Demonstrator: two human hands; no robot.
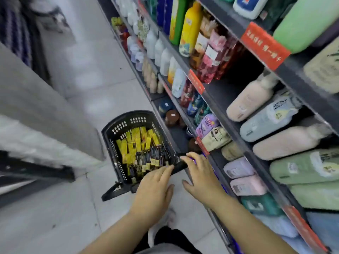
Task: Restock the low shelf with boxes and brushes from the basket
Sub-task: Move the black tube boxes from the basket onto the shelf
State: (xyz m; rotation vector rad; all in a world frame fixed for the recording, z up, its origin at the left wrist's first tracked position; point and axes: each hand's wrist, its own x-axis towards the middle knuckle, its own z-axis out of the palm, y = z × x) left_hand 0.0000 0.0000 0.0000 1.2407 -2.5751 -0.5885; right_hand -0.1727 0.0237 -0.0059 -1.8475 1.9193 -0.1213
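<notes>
The black basket (110,132) stands on the floor just beside the low shelf (177,141), filled with yellow boxes (134,142) and dark brushes (153,158). The left hand (156,186) reaches its near rim with fingers straight. The right hand (200,175) lies with fingers loosely spread over the basket's handle (180,166).

Basket (110,136) is open on top, so I can reach the boxes (135,143) from above. Its handle (180,165) crosses the near right corner, btw my left hand (156,182) and right hand (198,173). The low shelf (177,138) has a bare stretch past the jars (171,117), w/ the next shelf's edge (190,123) overhanging. Floor (77,208) left of the basket is free.
</notes>
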